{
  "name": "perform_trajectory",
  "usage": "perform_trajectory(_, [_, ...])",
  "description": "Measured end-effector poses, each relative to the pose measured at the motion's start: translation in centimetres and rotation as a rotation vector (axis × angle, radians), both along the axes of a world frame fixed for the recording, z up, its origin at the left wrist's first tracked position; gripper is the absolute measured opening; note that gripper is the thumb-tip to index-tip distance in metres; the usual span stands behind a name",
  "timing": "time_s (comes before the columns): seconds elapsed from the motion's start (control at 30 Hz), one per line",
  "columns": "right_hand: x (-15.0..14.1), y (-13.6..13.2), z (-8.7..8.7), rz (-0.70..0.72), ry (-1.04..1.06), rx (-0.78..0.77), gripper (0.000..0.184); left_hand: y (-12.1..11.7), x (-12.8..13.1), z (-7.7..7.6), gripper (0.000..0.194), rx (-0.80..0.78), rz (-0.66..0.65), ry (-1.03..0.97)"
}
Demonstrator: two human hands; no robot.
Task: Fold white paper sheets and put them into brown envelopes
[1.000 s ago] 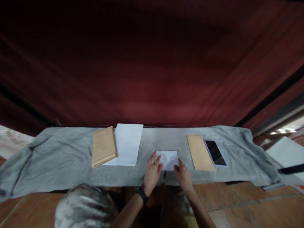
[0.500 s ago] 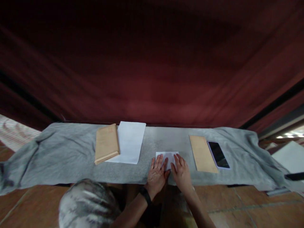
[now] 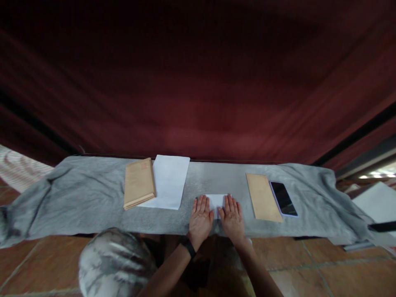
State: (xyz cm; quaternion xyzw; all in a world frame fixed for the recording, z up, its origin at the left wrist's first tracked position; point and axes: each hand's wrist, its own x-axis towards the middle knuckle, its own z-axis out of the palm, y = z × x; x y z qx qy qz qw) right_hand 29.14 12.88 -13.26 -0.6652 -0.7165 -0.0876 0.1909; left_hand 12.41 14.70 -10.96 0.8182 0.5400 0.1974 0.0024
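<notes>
A small folded white paper lies on the grey cloth near the front edge. My left hand rests flat on its left part, fingers stretched out, a dark band on the wrist. My right hand lies flat on its right part, fingers also stretched. Both palms press down, and most of the paper is hidden under them.
A stack of tan envelopes lies on a white sheet to the left. To the right lie one tan envelope and a dark phone. A dark red curtain hangs behind. My camouflage-clad knee shows at lower left.
The paper has become shorter as it folded. Both hands slid from its near corners onto its top and now lie flat side by side.
</notes>
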Motion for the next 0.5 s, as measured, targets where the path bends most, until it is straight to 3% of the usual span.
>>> perform_trajectory(0.23, [-0.2, -0.1, 0.3, 0.027, -0.016, 0.013, 0.052, 1.1, 1.7, 0.1, 0.052, -0.059, 0.004, -0.007])
perform_trajectory(0.5, [-0.3, -0.3, 0.5, 0.017, 0.04, 0.071, 0.055, 0.1, -1.9, 0.2, 0.059, -0.035, 0.078, 0.036])
